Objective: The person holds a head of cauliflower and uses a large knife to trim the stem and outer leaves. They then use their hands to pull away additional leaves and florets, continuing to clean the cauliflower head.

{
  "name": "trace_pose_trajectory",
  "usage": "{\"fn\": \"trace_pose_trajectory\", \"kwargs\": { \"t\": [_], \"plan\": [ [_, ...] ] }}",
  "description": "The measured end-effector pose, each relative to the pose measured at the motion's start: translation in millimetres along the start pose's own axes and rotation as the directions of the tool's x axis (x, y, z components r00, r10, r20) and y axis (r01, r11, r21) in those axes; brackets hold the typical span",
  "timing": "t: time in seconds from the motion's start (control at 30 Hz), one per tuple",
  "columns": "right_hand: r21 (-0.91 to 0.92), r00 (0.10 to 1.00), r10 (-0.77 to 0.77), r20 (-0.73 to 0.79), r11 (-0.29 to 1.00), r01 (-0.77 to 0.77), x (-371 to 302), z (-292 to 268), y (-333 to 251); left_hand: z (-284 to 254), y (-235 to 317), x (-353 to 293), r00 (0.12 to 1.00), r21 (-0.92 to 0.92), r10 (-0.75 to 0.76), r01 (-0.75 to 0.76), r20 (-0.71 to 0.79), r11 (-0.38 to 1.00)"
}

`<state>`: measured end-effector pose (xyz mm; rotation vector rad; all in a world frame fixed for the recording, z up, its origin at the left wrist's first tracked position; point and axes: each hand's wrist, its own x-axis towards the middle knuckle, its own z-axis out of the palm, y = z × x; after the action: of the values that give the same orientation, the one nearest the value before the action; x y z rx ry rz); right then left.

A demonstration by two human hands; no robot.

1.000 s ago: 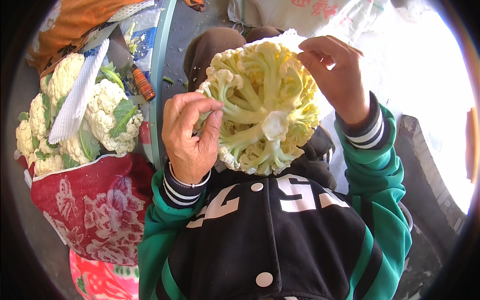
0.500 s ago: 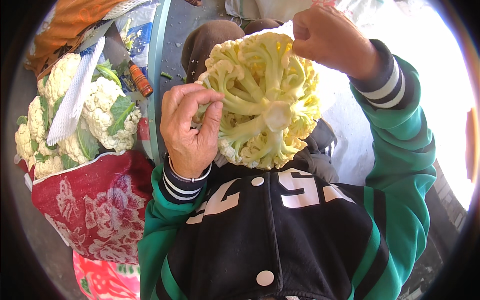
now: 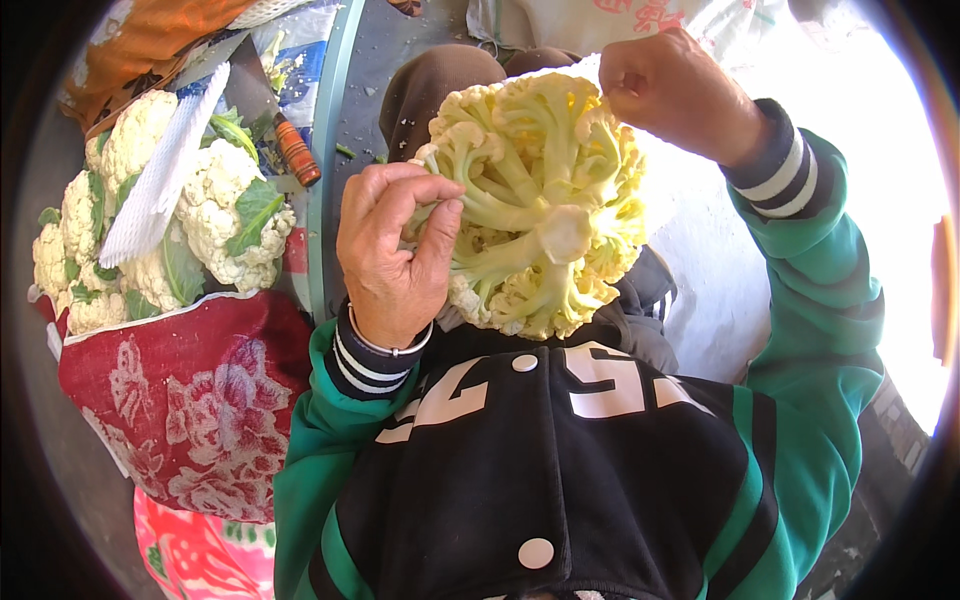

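Observation:
A large cauliflower (image 3: 562, 234) faces me stem side up over my lap, its pale cut stalk in the middle and yellowish branches spreading around it. My left hand (image 3: 395, 245) grips its left rim, thumb and fingers closed at an outer branch. At the far right rim, my right hand (image 3: 680, 95) is curled into a fist. Something white shows behind the head beside that fist; whether the fingers hold it or the rim is hidden.
To my left, several cauliflowers (image 3: 225, 205) with leaves lie heaped, a white foam net sleeve (image 3: 170, 170) across them. A knife with a banded wooden handle (image 3: 296, 150) rests beyond. Red flowered cloth (image 3: 200, 400) hangs at the near side. A white sack (image 3: 560, 25) lies ahead.
The view has shifted slightly, so most things sit a little further right. Both hands keep nearly the same places on the cauliflower, and the right fist stays closed.

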<state>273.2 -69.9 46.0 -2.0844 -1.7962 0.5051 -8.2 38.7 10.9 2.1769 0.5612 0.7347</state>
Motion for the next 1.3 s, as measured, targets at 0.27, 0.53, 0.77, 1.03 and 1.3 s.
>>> {"fn": "trace_pose_trajectory", "kwargs": {
  "t": [0.27, 0.53, 0.77, 1.03, 1.3],
  "plan": [
    [-0.557, 0.884, 0.068, -0.464, 0.754, -0.350, -39.9, -29.0, 71.5, -0.2, -1.3, -1.0, 1.000, 0.012, 0.008, -0.008, 0.006, 1.000],
    [-0.110, 0.738, 0.152, -0.658, 0.949, -0.295, -71.9, 6.4, 22.6, 3.9, -13.7, -8.2, 0.991, -0.261, -0.087, 0.059, -0.098, 0.963],
    [-0.145, 0.884, -0.163, -0.438, 0.983, 0.109, -75.4, 37.6, -59.9, -1.9, -19.8, -14.0, 0.961, -0.378, -0.252, 0.192, -0.114, 0.906],
    [-0.104, 0.954, -0.112, -0.279, 0.991, 0.086, -71.9, 60.1, -103.8, 0.9, -24.7, -15.9, 0.941, -0.423, -0.336, 0.287, -0.046, 0.860],
    [-0.211, 0.992, 0.079, -0.098, 0.972, -0.099, -62.8, 61.4, -128.3, 3.5, -29.3, -19.1, 0.938, -0.440, -0.346, 0.310, 0.000, 0.843]
  ]
}}
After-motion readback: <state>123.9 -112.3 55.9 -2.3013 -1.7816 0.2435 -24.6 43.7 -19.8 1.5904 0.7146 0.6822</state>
